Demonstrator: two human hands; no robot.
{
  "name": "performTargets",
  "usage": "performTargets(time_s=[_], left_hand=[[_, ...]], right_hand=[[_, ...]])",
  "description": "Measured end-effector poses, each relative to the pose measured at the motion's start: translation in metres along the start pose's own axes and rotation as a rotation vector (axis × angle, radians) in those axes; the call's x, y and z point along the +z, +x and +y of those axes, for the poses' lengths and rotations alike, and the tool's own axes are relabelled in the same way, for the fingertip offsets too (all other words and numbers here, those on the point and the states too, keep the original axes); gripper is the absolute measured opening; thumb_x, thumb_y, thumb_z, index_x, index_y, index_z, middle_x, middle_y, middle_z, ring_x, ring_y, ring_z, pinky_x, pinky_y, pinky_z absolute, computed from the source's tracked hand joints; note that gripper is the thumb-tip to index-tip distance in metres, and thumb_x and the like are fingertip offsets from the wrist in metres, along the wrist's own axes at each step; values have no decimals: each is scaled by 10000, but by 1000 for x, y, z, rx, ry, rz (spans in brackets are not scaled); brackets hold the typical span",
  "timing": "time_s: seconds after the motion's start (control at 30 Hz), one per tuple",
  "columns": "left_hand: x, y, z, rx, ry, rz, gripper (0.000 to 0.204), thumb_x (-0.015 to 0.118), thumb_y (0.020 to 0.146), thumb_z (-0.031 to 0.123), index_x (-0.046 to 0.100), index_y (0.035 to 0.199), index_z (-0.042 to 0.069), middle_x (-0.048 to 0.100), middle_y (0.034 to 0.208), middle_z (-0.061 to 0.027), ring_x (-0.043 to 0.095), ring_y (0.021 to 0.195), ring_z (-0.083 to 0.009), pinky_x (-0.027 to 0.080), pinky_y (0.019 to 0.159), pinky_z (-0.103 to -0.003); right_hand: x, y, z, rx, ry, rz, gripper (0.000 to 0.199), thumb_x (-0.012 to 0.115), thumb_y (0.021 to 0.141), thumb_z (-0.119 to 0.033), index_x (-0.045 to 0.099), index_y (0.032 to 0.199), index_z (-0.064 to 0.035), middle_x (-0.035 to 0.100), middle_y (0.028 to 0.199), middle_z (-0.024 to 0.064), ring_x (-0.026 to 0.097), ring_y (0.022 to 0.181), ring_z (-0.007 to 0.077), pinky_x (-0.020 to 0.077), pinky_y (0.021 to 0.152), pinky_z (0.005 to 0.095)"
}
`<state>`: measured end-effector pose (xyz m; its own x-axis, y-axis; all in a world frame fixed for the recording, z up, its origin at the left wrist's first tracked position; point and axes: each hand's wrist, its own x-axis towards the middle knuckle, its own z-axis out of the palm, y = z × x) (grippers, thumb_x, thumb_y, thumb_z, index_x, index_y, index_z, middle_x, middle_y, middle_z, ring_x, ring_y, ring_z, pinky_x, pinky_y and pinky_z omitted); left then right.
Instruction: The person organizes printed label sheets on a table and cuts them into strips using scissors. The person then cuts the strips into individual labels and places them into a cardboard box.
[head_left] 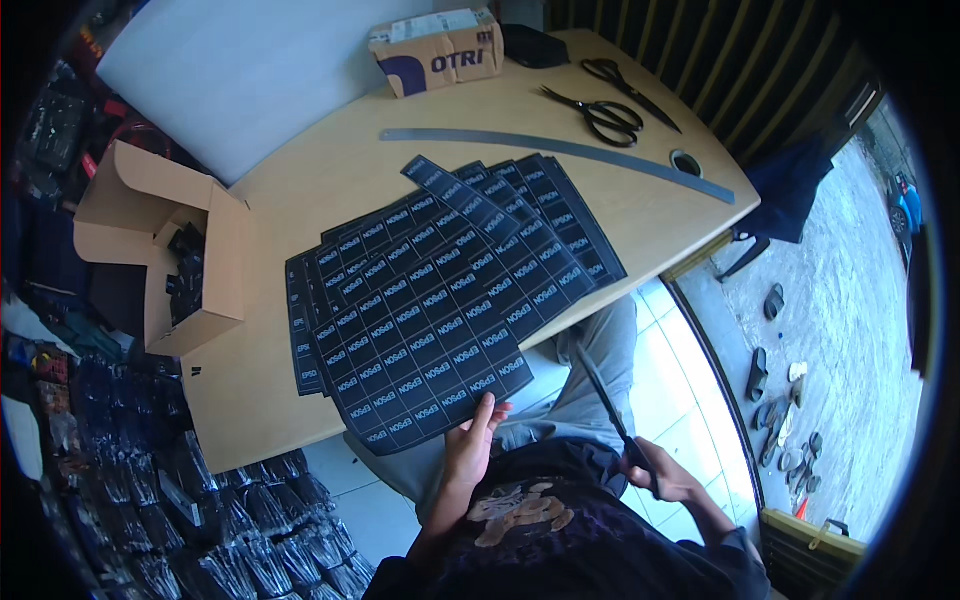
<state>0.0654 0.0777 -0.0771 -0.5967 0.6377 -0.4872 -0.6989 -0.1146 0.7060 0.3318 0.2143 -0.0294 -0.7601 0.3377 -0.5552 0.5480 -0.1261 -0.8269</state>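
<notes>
My left hand point(472, 447) pinches the near right corner of a black sheet point(425, 345) printed with a grid of white-lettered labels, thumb on top. The sheet lies over several similar black sheets point(570, 215) and hangs past the table's front edge toward me. A narrow cut strip point(450, 190) of the same material rests on the pile. In my right hand point(662, 473) is a pair of long dark scissors point(601, 385), held over my lap to the right of the sheet. Its blades point up and away from me; whether they are parted is unclear.
On the wooden table point(290, 190) are an open cardboard box point(225, 260) with small dark pieces, a taped parcel point(440, 60), a steel ruler point(560, 152), two more scissors point(610, 122) point(640, 95) and a tape roll point(685, 163). Bagged goods point(250, 540) cover the lower left.
</notes>
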Motion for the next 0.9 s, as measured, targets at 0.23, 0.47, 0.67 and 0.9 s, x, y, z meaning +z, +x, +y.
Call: performTargets(time_s=[0.23, 0.47, 0.67, 0.9], left_hand=[[5, 6, 5, 130, 46, 17, 147, 586, 898, 57, 583, 1044, 61, 606, 959, -38, 565, 815, -123, 467, 750, -280], [2, 4, 10, 232, 124, 77, 216, 599, 884, 36, 568, 1095, 70, 593, 1022, -21, 540, 859, -98, 445, 739, -265], [12, -2, 14, 241, 89, 88, 256, 610, 873, 29, 548, 1117, 70, 595, 1024, -33, 555, 858, -104, 459, 730, -255], [5, -2, 15, 213, 122, 66, 250, 588, 886, 44, 552, 1128, 98, 589, 1034, -15, 527, 884, -104, 421, 749, -266]], right_hand=[[4, -3, 3, 105, -79, -277, 720, 525, 778, -704, 527, 945, -4, 535, 764, 92, 540, 790, 225, 421, 691, 367], [25, 27, -10, -62, -51, -311, 686, 554, 796, -658, 502, 995, -3, 543, 867, 101, 543, 861, 227, 433, 739, 373], [35, 36, -25, -110, 18, -380, 589, 605, 817, -566, 496, 990, -13, 534, 836, 91, 535, 810, 208, 430, 709, 360], [56, 57, -28, -216, 30, -335, 614, 555, 828, -605, 483, 978, -13, 509, 797, 73, 507, 764, 187, 423, 687, 340]])
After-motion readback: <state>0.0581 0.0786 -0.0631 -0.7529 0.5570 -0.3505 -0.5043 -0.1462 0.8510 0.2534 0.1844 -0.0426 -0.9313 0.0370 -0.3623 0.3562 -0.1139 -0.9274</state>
